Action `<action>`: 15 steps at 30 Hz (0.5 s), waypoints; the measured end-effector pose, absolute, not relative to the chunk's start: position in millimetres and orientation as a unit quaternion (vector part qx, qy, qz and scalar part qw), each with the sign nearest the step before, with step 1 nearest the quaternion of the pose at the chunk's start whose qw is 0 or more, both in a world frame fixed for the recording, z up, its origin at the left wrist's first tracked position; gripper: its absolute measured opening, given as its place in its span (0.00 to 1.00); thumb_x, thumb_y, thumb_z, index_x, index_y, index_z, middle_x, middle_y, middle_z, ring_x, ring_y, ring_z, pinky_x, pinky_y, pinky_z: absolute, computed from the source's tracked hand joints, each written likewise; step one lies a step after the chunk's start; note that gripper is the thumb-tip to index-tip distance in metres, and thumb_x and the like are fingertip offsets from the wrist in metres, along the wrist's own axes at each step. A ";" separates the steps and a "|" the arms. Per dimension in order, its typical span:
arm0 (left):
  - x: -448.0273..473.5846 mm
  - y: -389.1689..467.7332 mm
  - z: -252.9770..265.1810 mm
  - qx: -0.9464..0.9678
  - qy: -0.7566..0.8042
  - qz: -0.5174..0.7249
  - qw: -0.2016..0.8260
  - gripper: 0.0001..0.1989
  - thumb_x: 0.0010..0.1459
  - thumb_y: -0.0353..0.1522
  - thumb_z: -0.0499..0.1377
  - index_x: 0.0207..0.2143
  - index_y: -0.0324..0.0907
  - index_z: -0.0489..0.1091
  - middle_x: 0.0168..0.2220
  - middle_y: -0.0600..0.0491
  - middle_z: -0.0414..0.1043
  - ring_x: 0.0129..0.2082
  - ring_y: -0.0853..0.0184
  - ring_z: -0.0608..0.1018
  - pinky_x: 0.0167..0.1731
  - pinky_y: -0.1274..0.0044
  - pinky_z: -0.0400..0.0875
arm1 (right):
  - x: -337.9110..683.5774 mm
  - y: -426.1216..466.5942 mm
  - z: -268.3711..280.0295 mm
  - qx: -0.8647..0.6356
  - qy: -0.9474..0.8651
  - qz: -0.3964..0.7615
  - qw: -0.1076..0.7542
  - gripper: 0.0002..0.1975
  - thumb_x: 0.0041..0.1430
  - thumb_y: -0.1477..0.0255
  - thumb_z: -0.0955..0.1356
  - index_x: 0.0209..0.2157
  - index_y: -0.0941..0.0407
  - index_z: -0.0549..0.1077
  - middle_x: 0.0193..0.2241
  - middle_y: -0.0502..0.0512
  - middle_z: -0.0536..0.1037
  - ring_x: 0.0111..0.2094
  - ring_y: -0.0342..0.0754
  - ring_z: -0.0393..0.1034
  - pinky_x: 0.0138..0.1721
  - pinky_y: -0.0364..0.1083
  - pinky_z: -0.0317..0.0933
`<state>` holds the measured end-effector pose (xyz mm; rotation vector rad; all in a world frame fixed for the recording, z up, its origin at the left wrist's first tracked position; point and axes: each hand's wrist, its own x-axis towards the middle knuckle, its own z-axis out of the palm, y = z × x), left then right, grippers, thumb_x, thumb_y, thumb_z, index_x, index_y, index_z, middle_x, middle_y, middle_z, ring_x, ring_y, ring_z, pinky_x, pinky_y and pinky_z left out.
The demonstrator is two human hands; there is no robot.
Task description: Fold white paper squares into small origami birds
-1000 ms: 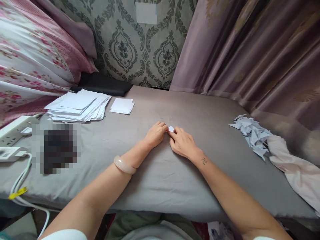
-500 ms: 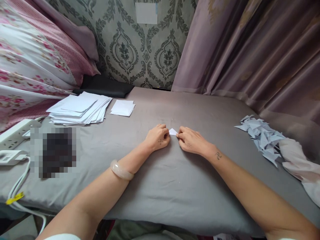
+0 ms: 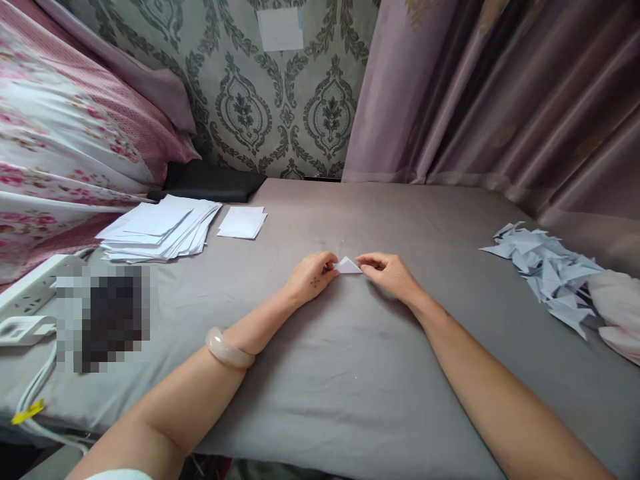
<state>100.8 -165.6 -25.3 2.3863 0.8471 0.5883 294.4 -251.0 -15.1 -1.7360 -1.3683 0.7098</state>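
A small piece of white paper folded into a triangle (image 3: 349, 267) is held between my two hands over the grey cloth, its peak pointing away from me. My left hand (image 3: 313, 275) pinches the left corner between thumb and fingers. At the right corner, my right hand (image 3: 390, 275) grips the paper with thumb and fingertips. A pale bangle (image 3: 229, 348) circles my left wrist. My fingertips cover both ends of the paper.
A stack of white sheets (image 3: 155, 230) and smaller white squares (image 3: 243, 222) lie back left. Folded pointed paper pieces (image 3: 545, 270) are heaped at right beside pale fabric (image 3: 620, 313). A power strip (image 3: 37, 287) with cables sits left, near a blurred dark object (image 3: 115, 320).
My right hand has turned and its fingers have shifted on the corner. More of the folded paper shows between my hands. The camera view has also shifted slightly.
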 end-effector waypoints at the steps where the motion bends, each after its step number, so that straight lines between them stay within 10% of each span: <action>1: 100.9 -165.3 -25.7 0.884 0.313 0.221 0.268 0.08 0.57 0.32 0.57 0.41 0.44 0.70 0.34 0.54 0.73 0.29 0.69 0.71 0.30 0.77 0.65 | 292.3 -251.8 -16.4 -0.678 -0.566 0.258 0.393 0.13 0.50 0.70 0.67 0.38 0.54 0.78 0.35 0.53 0.79 0.33 0.45 0.71 0.39 0.46 0.63; 15: 96.2 -173.5 -14.9 0.883 0.232 0.360 0.192 0.06 0.62 0.29 0.53 0.36 0.42 0.70 0.37 0.50 0.71 0.36 0.69 0.73 0.38 0.77 0.68 | 280.0 -255.9 0.2 -0.618 -0.509 0.317 0.508 0.14 0.52 0.60 0.68 0.36 0.55 0.77 0.35 0.54 0.76 0.35 0.47 0.69 0.37 0.47 0.63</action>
